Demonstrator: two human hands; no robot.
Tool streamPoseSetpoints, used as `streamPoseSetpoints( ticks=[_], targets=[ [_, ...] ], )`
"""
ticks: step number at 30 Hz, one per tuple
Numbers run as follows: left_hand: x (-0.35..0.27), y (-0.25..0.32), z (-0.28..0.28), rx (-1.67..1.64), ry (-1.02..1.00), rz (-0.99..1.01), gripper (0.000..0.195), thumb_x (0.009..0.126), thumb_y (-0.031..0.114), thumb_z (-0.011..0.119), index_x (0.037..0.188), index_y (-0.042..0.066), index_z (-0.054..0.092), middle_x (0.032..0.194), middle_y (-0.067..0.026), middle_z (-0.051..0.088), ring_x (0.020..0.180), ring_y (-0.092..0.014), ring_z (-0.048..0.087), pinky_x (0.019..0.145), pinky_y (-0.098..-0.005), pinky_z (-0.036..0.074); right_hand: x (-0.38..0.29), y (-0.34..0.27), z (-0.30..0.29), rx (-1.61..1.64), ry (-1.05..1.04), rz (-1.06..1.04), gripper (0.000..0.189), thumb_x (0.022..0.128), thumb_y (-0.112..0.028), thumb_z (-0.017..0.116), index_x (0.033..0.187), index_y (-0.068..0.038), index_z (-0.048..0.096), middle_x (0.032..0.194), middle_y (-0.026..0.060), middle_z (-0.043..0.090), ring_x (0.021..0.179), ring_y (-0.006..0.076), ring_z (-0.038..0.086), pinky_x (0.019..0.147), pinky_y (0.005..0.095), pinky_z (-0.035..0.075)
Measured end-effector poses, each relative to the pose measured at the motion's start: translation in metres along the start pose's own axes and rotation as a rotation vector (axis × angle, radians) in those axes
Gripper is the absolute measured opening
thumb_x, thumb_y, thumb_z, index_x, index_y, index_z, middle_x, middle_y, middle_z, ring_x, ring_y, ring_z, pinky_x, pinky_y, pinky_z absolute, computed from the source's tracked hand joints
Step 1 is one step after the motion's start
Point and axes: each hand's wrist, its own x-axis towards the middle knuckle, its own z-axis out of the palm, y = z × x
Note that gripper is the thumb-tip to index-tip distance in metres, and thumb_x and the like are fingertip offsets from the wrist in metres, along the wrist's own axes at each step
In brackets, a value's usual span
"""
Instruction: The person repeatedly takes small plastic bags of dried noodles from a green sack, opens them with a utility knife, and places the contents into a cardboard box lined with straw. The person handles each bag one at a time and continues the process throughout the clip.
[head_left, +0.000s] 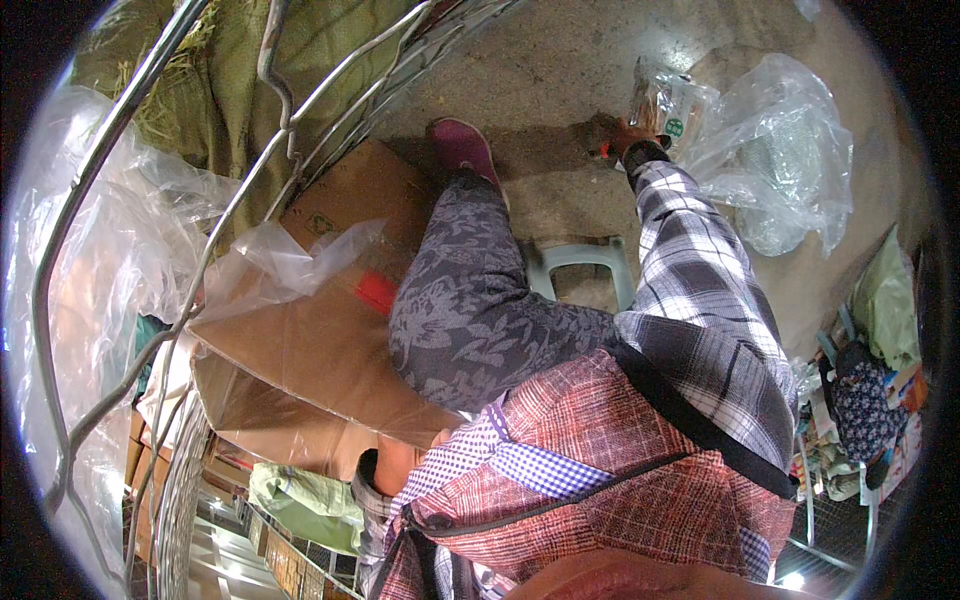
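Note:
My right arm, in a black-and-white plaid sleeve, reaches down to the concrete floor. At its end my right hand (624, 139) is in shadow beside a clear plastic packet (669, 109) with a green mark. Its grip is too dark to make out. A small red piece (605, 151) shows at the hand. To its right lies a crumpled clear plastic bag (784, 161). My left hand (442, 437) is mostly hidden behind my checked apron (600, 442), close to a large brown cardboard box (322, 337). Only the wrist and a little of the hand show.
Bent metal wire bars (225, 210) rise on the left, in front of clear plastic sheeting (127, 225). A pale plastic stool (581, 255) stands under my leg. Green sacking (247, 97) is at upper left, a pale green sack (304, 502) below the box. Mixed goods (866, 405) sit at right.

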Motion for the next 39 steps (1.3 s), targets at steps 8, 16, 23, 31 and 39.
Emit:
streamPoseSetpoints(
  ticks=[8, 16, 23, 31, 39],
  targets=[
    [-0.008, -0.002, 0.0, -0.082, 0.013, -0.046, 0.03, 0.085, 0.027, 0.059, 0.093, -0.001, 0.061, 0.091, -0.0174, 0.06, 0.084, -0.031, 0.058, 0.075, -0.0411, 0.043, 0.005, -0.001, -0.007, -0.053, 0.171, 0.03, 0.047, 0.089, -0.024, 0.037, 0.134, -0.012, 0.041, 0.123, 0.0221, 0.054, 0.121, 0.038, 0.045, 0.103, 0.0471, 0.022],
    [-0.035, -0.007, 0.009, -0.077, 0.202, 0.062, 0.037, 0.08, 0.027, 0.06, 0.099, -0.004, 0.056, 0.095, -0.0173, 0.057, 0.09, -0.033, 0.055, 0.082, -0.0409, 0.042, -0.117, -0.012, -0.042, 0.026, 0.468, -0.098, 0.047, 0.074, -0.009, 0.061, 0.119, -0.023, 0.06, 0.112, 0.0154, 0.064, 0.103, 0.0342, 0.061, 0.085, 0.0427, 0.05],
    [-0.063, -0.018, 0.029, -0.112, 0.315, 0.168, 0.071, 0.085, 0.025, 0.057, 0.139, -0.007, 0.023, 0.134, -0.0246, 0.039, 0.124, -0.034, 0.04, 0.103, -0.0378, 0.031, -0.278, -0.051, -0.077, 1.433, 0.921, -0.628, 0.013, 0.082, -0.003, 0.06, 0.093, -0.003, 0.055, 0.079, 0.0025, 0.058, 0.066, 0.0128, 0.058, 0.06, 0.0293, 0.05],
    [-0.142, -0.036, 0.043, -0.77, 0.417, 0.322, 0.069, 0.094, 0.044, 0.047, 0.142, -0.001, 0.026, 0.138, -0.0221, 0.04, 0.121, -0.031, 0.046, 0.102, -0.04, 0.037, -0.553, -0.163, -0.062, 1.222, 1.102, -1.422, 0.011, 0.079, 0.001, 0.059, 0.088, -0.004, 0.06, 0.08, 0.0059, 0.061, 0.071, 0.0121, 0.059, 0.063, 0.0265, 0.047],
    [-0.212, -0.157, 0.049, -1.316, 0.281, 0.532, 0.062, 0.091, 0.034, 0.049, 0.139, -0.001, 0.031, 0.137, -0.0212, 0.04, 0.117, -0.034, 0.049, 0.101, -0.0435, 0.038, -0.601, -0.286, -0.003, 0.41, 0.478, -2.124, 0.011, 0.072, -0.001, 0.063, 0.081, -0.001, 0.059, 0.074, 0.0122, 0.057, 0.071, 0.0279, 0.058, 0.064, 0.0358, 0.045]
  ],
)
